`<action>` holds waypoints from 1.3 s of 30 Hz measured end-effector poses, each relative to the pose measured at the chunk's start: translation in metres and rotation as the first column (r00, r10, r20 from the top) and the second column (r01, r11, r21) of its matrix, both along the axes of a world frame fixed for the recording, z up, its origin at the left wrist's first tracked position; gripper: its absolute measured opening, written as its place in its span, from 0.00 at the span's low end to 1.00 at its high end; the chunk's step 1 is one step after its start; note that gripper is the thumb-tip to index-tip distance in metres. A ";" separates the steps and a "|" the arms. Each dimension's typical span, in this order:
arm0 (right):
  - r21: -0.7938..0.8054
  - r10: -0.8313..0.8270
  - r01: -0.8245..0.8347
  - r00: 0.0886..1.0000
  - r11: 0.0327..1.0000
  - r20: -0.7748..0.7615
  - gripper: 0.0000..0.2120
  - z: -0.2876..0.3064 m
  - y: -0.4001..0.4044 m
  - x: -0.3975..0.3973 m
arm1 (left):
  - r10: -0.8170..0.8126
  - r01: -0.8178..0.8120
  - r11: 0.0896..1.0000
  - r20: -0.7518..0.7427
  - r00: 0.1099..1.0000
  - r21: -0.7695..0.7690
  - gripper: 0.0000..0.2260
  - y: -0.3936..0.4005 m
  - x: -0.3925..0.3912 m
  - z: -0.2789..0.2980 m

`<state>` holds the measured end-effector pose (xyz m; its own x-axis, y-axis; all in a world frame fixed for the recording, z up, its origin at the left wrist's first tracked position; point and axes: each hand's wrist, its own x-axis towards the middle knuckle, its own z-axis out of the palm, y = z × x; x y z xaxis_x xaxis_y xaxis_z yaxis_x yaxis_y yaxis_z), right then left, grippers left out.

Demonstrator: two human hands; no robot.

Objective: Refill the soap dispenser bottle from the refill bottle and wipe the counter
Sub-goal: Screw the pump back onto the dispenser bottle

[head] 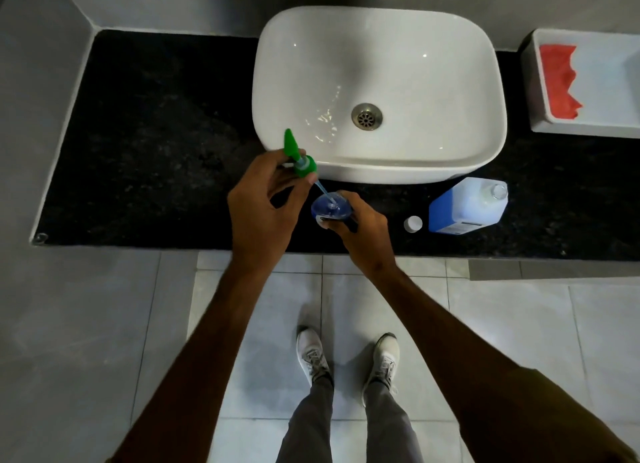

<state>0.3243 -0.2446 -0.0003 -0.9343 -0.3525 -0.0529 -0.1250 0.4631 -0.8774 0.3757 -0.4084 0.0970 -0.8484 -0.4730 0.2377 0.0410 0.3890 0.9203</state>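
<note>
- The left hand [258, 206] holds a green pump head [298, 157] above the front of the black surface [149, 143], its fingers [292, 157] pinched around the pump's collar.
- The pump is tilted, with its nozzle pointing away from the person and its clear tube [320, 190] slanting down to the right.
- The lower end of the tube sits at, or just inside, the open neck of the blue soap bottle [330, 210]; how deep it reaches cannot be told.
- The right hand [360, 225] wraps the soap bottle from the right side, its fingers closed around the body, and keeps it upright on the surface just in front of the white basin [377, 91].
- The refill bottle [465, 206], clear with a blue label, stands on the surface to the right of the hands, near the basin's front right corner, with its neck uncapped.
- A small white cap [412, 224] lies on the surface between the soap bottle and the refill bottle, just beside the latter.
- A white tray [588, 126] sits at the far right of the surface, with a crumpled red cloth [557, 81] lying inside it.
- The basin's bowl looks wet around the metal drain [367, 116].
</note>
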 end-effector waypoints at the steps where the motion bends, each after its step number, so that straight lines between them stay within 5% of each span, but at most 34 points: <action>1: 0.002 -0.003 0.003 1.000 1.000 -0.002 0.22 0.000 0.000 0.000 | -0.025 0.026 0.999 0.014 1.000 -0.035 0.15 0.004 -0.001 -0.004; 11: 0.000 0.045 -0.045 0.998 0.999 -0.049 0.20 0.000 0.003 -0.005 | -0.096 0.125 0.975 0.159 0.983 -0.184 0.15 0.034 -0.007 -0.040; 17: 0.016 0.042 -0.041 0.999 0.999 -0.035 0.24 0.000 0.003 -0.004 | -0.108 0.135 0.985 0.236 0.966 -0.105 0.16 0.036 -0.003 -0.055; 21: -0.007 0.039 -0.040 0.998 0.999 -0.045 0.19 0.002 0.004 -0.003 | -0.206 0.173 0.973 0.228 0.952 0.156 0.23 0.040 -0.004 -0.058; 25: -0.034 0.032 -0.033 0.999 0.999 -0.034 0.20 0.004 0.004 -0.001 | -0.014 0.004 0.999 0.250 0.968 0.039 0.17 0.043 -0.009 -0.063; 30: -0.035 0.019 -0.020 1.000 0.999 -0.025 0.22 0.008 0.002 -0.005 | -0.176 0.147 0.979 0.231 0.957 0.137 0.16 0.028 -0.005 -0.063; 35: -0.012 0.030 -0.030 1.000 0.999 -0.003 0.21 0.007 -0.001 -0.004 | -0.094 0.088 0.995 0.257 0.962 0.034 0.17 0.029 -0.009 -0.062; 39: -0.014 0.023 -0.024 1.000 1.000 -0.017 0.22 0.008 -0.002 -0.004 | -0.206 0.182 0.977 0.247 0.947 0.114 0.20 0.024 -0.013 -0.059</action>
<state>0.3199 -0.2467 0.0080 -0.9265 -0.3750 -0.0321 -0.1504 0.4471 -0.8817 0.3629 -0.3847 0.0376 -0.9525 -0.3024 -0.0344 -0.1336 0.3136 0.9401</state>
